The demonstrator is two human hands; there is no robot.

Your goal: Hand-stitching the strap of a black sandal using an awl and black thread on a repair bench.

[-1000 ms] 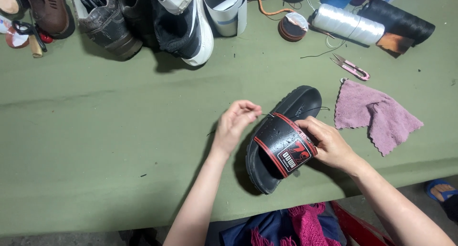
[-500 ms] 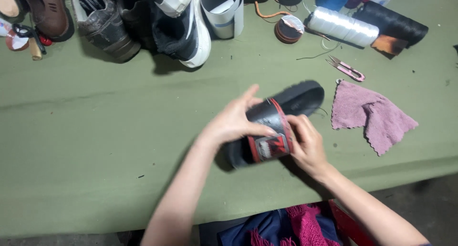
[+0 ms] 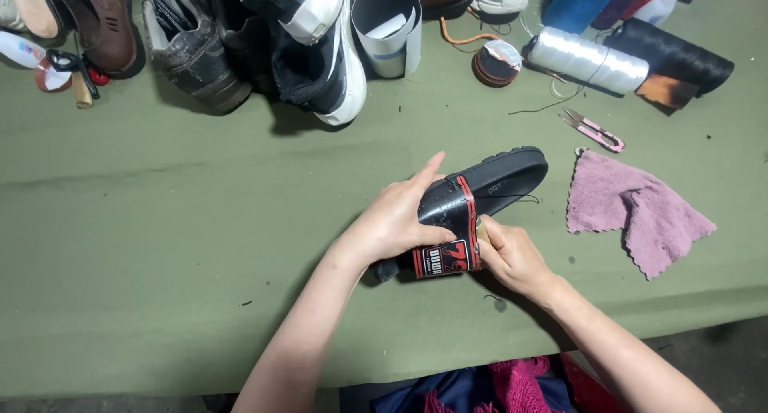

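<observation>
Both hands grip one black slide sandal (image 3: 488, 185) at the middle of the green table (image 3: 160, 245). Left hand (image 3: 396, 221) is wrapped over the sandal's red-edged strap, forefinger stretched out along it; right hand (image 3: 512, 257) pinches the strap's lower edge with curled fingers. One pink cloth (image 3: 632, 213) lies just right of the sandal, and one pair of pink thread snips (image 3: 594, 130) sits above it. Two thread spools lie at the far edge, one white (image 3: 584, 59) and one black (image 3: 672, 54), beside several shoes (image 3: 264, 45).
</observation>
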